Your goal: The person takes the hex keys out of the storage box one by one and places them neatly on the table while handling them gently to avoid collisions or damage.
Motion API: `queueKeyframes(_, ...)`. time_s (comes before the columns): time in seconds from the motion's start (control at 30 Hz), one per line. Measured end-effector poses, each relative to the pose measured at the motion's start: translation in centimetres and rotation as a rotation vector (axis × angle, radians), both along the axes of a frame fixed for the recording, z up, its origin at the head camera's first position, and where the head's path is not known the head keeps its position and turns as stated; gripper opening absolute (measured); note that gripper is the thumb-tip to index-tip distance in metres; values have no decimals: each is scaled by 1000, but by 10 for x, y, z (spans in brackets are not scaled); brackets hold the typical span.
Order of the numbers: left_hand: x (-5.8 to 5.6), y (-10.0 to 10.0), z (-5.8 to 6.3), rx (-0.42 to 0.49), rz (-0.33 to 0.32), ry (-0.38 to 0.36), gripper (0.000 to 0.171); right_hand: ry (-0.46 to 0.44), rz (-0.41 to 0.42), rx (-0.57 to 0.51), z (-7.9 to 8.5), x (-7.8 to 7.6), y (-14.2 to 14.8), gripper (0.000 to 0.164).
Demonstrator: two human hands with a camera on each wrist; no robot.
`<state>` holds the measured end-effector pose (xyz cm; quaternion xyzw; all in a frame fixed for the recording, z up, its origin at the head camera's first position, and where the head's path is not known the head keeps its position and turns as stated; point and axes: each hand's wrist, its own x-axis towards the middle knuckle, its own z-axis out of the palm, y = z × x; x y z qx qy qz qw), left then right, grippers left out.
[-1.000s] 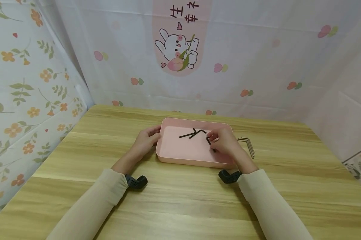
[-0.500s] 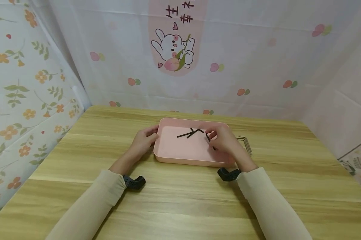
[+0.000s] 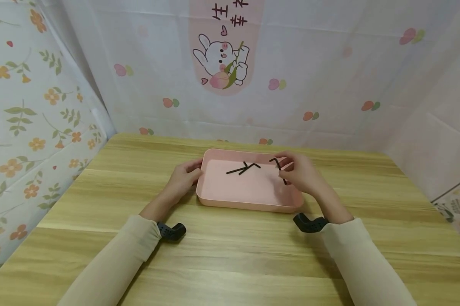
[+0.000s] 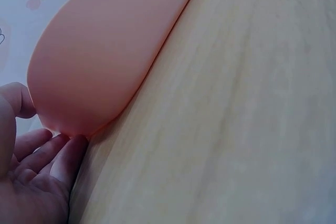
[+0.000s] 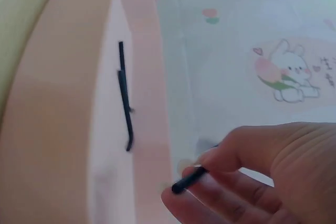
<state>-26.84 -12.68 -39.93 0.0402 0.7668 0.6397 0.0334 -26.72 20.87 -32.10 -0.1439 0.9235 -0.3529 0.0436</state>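
A pink tray sits on the wooden table, with two black Allen keys lying crossed inside it. My left hand grips the tray's left end, its thumb at the rim and its fingers against the outer wall, as the left wrist view shows. Over the tray's right end, my right hand pinches another black Allen key between thumb and fingers. In the right wrist view this held key points out past the fingertips, raised off the tray floor.
A patterned white cloth hangs behind the table, and a floral cloth hangs on the left. The silver Allen keys seen earlier right of the tray are now hidden behind my right hand.
My right hand has lifted the black Allen key from the tray floor and moved right with it, over the tray's right edge. My left hand stays at the tray's left end.
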Motion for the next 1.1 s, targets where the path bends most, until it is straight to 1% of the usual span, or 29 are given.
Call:
queueKeyframes(0.1, 0, 0, 1, 1, 0, 2, 53, 22, -27, -14, 5, 2, 14, 50)
queueKeyframes(0.23, 0, 2, 1, 2, 1, 2, 53, 33, -77, -49, 8, 4, 33, 56)
queueKeyframes(0.33, 0, 3, 1, 3, -3, 0, 53, 51, -121, -79, 9, 3, 47, 58)
queueKeyframes(0.43, 0, 3, 1, -1, -10, -2, 53, 55, -159, -91, 8, 0, 58, 55)
queueKeyframes(0.6, 3, 2, 4, -12, -10, -6, 54, 45, -209, -53, 2, -9, 73, 50)
queueKeyframes(0.83, 2, 1, 5, -9, -16, -12, 54, 65, -289, 0, -9, -19, 93, 43)
queueKeyframes(1.0, 3, 1, 6, -5, -10, -25, 54, 67, -316, 14, -17, -22, 104, 39)
queueKeyframes(1.1, 2, 2, 4, -5, -14, -23, 55, 47, -321, 6, -23, -24, 110, 40)
